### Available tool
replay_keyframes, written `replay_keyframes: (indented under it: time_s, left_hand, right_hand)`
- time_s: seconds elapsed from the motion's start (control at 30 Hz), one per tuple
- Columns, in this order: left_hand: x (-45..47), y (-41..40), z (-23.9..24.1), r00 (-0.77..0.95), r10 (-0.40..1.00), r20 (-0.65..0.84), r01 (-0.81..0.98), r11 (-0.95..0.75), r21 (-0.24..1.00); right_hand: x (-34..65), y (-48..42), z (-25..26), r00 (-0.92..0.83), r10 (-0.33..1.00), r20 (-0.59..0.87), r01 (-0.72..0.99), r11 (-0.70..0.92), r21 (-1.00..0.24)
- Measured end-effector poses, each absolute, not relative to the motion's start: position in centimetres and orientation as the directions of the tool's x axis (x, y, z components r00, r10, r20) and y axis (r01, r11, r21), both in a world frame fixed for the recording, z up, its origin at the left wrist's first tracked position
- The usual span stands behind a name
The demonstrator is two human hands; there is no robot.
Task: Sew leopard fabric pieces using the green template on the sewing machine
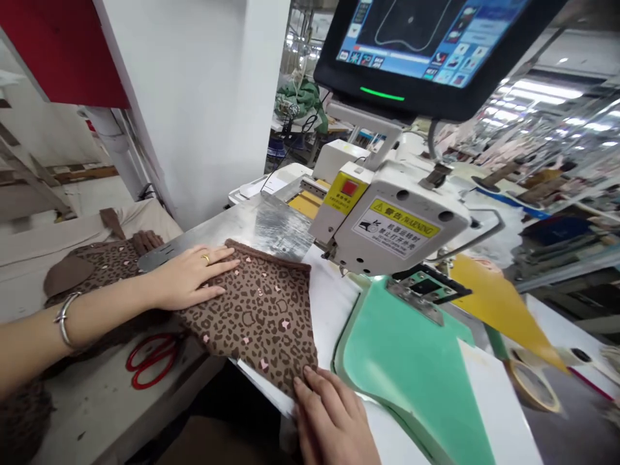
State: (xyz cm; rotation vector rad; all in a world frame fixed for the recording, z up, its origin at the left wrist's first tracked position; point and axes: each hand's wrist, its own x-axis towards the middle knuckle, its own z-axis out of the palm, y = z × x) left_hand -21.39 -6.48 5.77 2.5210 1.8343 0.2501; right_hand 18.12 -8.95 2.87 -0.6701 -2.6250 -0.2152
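Observation:
A brown leopard-print fabric piece [259,313] with small pink marks lies on the white machine table [329,303]. My left hand [191,278], with a ring and a wrist bangle, rests flat on its left part, fingers stretched out. My right hand [332,416] lies at the fabric's near corner, fingertips touching its edge, fingers extended. To the right sits a green plastic template [411,368] under the head of the white sewing machine [387,216].
Red-handled scissors [152,358] lie on the left bench beside a pile of more leopard fabric [104,261]. A touchscreen [426,39] hangs overhead. A yellow template [494,303] and a tape roll [533,384] are at right. A white pillar stands behind.

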Motion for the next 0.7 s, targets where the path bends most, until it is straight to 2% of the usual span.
replay_keyframes:
  time_s: [0.07,0.13,0.27,0.37,0.43,0.53,0.63,0.7]
  left_hand:
    - [-21.8,-7.4,6.2,0.21,0.967,0.143,0.97,-0.224,0.096]
    - [-20.6,-8.5,6.6,0.138,0.976,0.168,0.982,-0.157,0.104]
    - [-16.0,-9.5,6.0,0.156,0.978,0.139,0.973,-0.176,0.148]
    - [-15.0,-8.4,4.9,0.197,0.975,0.106,0.96,-0.214,0.183]
    - [-16.3,-7.3,4.6,0.158,0.981,0.116,0.962,-0.18,0.207]
    - [-20.0,-7.0,5.0,-0.036,0.987,0.159,0.969,-0.004,0.245]
    - [-22.8,-8.4,5.9,-0.259,0.952,0.165,0.93,0.199,0.309]
    - [-23.1,-9.5,6.5,-0.345,0.929,0.13,0.888,0.279,0.365]
  right_hand:
    - [18.2,-8.6,3.0,-0.801,0.409,0.436,0.471,0.881,0.038]
    - [17.0,-8.2,3.8,-0.773,0.453,0.444,0.493,0.87,-0.029]
    - [11.5,-6.8,5.4,-0.686,0.566,0.458,0.573,0.807,-0.14]
    - [7.6,-5.1,5.5,-0.683,0.687,0.249,0.669,0.725,-0.163]
    - [6.4,-4.1,5.2,-0.646,0.757,0.097,0.737,0.651,-0.18]
    - [6.2,-3.8,4.7,-0.6,0.8,0.022,0.78,0.591,-0.208]
    - [6.9,-4.2,4.5,-0.579,0.814,0.049,0.774,0.567,-0.282]
    - [7.0,-4.1,4.9,-0.559,0.823,0.097,0.756,0.554,-0.348]
